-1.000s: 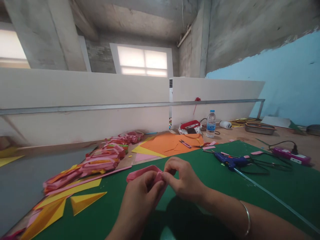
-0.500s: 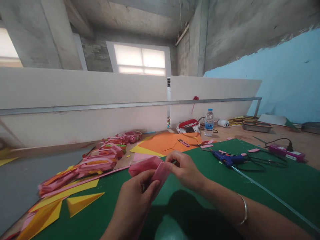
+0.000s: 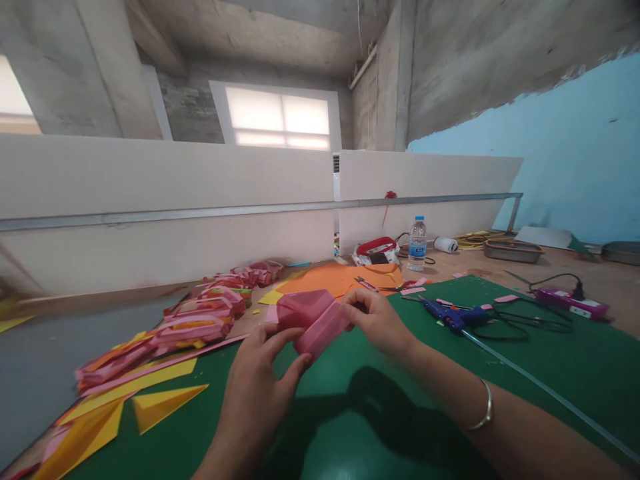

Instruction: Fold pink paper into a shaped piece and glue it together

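Between my two hands a folded piece of pink paper (image 3: 320, 327) is held above the green mat (image 3: 350, 373). It has a darker pink inner side and a lighter folded band along its near edge. My left hand (image 3: 267, 367) grips its left end, thumb below and fingers behind. With thumb and forefinger my right hand (image 3: 373, 323) pinches the right end. A pile of folded pink paper pieces (image 3: 200, 320) lies to the left, and yellow paper (image 3: 167, 403) sits in front of it.
A blue glue gun (image 3: 453, 317) with a long clear glue stick (image 3: 540, 390) and its cable lies on the right. Orange paper (image 3: 320, 280), scissors (image 3: 400, 288) and a water bottle (image 3: 417, 245) are farther back. A purple power strip (image 3: 573, 303) is at far right.
The pink paper has turned and now shows more of its broad side. My left hand's fingers have shifted their hold, and both hands have risen slightly.
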A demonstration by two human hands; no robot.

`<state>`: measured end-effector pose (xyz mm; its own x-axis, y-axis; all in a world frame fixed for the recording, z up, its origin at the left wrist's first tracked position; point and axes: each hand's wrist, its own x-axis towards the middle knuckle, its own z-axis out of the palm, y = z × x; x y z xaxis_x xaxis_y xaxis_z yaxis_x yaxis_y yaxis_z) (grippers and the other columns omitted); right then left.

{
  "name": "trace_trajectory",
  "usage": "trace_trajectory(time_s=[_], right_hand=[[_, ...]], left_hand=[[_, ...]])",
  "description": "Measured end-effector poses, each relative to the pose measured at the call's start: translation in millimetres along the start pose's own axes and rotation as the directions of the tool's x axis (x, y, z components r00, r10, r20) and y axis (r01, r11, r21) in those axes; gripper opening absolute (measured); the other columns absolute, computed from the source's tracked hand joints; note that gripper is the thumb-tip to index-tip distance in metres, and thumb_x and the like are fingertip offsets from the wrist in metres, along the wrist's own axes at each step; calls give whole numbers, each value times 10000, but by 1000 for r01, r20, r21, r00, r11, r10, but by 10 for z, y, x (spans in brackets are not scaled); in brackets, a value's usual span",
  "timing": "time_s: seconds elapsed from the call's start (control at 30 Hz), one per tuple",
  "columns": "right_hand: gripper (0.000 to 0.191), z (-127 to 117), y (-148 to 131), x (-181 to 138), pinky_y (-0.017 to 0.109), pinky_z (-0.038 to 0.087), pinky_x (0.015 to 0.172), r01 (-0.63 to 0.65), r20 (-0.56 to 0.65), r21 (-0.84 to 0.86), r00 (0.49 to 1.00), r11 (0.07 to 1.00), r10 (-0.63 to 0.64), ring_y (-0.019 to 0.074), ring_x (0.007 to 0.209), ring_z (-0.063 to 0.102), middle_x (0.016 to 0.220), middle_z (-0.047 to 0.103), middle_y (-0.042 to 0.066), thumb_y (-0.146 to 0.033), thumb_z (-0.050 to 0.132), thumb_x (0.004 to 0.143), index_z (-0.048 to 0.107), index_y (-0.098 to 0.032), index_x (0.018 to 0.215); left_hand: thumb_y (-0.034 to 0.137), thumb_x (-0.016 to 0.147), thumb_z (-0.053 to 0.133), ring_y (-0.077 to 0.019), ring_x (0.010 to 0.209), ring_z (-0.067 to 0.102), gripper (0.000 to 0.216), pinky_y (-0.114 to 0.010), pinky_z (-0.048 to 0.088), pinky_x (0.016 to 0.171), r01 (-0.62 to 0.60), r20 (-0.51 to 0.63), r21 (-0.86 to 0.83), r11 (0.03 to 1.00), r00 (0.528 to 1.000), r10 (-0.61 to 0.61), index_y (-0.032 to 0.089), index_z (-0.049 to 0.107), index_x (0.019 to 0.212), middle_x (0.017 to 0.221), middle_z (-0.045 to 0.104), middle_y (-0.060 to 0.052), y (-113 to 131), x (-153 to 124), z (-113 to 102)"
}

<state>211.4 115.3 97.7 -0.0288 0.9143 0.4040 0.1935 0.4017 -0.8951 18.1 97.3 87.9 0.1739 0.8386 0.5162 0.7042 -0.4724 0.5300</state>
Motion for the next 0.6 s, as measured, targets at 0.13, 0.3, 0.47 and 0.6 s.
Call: trace_trajectory(time_s=[0.13, 0.3, 0.47, 0.6], right_hand=[[183, -5, 42, 29, 248, 472, 587, -14, -21, 37, 1000, 999, 15, 113, 584, 554, 637, 543, -8, -317, 554, 767, 508, -163, 681], [160, -1, 60, 40, 253, 482, 571, -22, 10, 1, 1000, 1000, 22, 115, 579, 569, 651, 550, -5, -299, 538, 774, 510, -159, 701], [64, -10, 69, 36, 293, 467, 592, 25, 30, -159, 999, 987, -21, 146, 609, 565, 653, 558, 5, -204, 529, 754, 530, -160, 708], [238, 21, 50, -33, 353, 410, 822, 236, 35, -363, 970, 901, -240, 207, 940, 511, 967, 565, 73, -84, 601, 686, 594, -175, 906]], left_hand=[[412, 710, 579, -254, 886, 612, 303, -347, 460, 744, 113, 129, -72, 991, 986, -103, 207, 634, 926, 927, 680, -56, 16, 22, -37], [333, 725, 529, -192, 669, 648, 204, -282, 441, 639, 181, 187, -153, 971, 971, -151, 213, 613, 868, 686, 700, 26, 47, 20, -39], [319, 718, 510, -189, 639, 633, 165, -272, 414, 598, 190, 190, -135, 972, 968, -163, 217, 593, 818, 661, 690, 30, 7, 40, -42], [282, 728, 493, -186, 649, 627, 131, -272, 411, 596, 159, 209, -61, 985, 967, -143, 219, 578, 805, 677, 686, 23, -17, 66, -59]])
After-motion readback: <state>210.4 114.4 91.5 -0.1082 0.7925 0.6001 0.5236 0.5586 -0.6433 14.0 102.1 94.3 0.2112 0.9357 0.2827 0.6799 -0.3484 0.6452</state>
